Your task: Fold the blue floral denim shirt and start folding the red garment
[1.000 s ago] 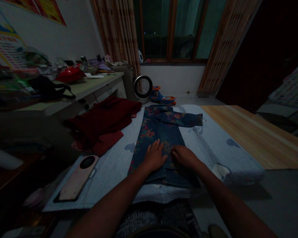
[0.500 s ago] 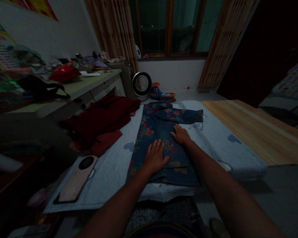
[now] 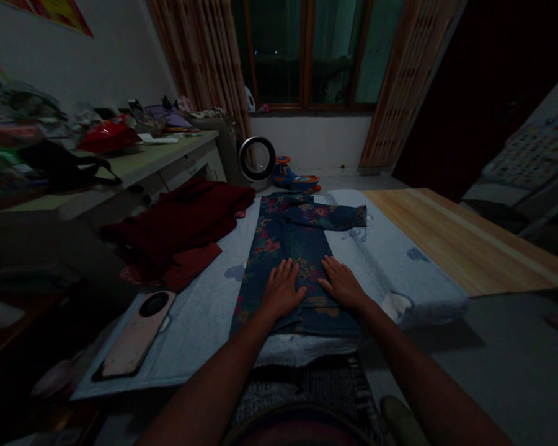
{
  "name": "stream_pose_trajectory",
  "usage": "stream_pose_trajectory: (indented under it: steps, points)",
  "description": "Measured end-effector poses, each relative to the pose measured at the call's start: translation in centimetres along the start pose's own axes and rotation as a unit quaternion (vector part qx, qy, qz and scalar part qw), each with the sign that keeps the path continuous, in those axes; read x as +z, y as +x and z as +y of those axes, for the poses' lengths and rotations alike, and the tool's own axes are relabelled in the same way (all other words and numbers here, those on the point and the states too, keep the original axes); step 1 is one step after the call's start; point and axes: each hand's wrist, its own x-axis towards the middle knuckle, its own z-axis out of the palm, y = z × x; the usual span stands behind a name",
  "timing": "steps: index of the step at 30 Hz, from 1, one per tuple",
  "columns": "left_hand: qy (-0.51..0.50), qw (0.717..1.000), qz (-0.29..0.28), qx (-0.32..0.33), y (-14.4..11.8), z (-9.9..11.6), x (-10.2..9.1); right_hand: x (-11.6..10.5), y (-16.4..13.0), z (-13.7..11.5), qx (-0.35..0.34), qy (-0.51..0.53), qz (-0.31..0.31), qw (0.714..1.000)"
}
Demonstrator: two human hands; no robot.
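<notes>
A dark blue denim jacket with a printed flower pattern lies flat before me, one side folded in and a sleeve stretched out to the right at its far end. My left hand rests palm down on its near middle, fingers extended. Close to the jacket's right edge, my right hand is also laid flat on the fabric, fingers stretched forward. Neither hand grips anything. Under the jacket is a pale blue-grey cloth that covers the table.
To the left lie a heap of dark red clothes and a pink phone with a round camera plate. A wooden board extends on the right. Farther off stand a cluttered desk, an open round washer door and a blue-orange toy.
My right hand has slid nearer to me along the jacket's right side. My left hand stays flat on the cloth. The view has shifted slightly right.
</notes>
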Motion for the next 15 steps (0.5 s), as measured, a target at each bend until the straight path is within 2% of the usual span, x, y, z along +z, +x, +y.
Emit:
stream_pose_trajectory:
  steps: [9, 15]
  points:
    - [-0.006, 1.000, 0.013, 0.001, -0.1, -0.1, 0.3, -0.3, -6.3, -1.3, 0.008, 0.018, 0.007, 1.000]
    - [-0.008, 1.000, 0.011, -0.001, -0.1, 0.1, 0.0, -0.5, -7.4, -1.7, 0.019, 0.027, 0.006, 0.999]
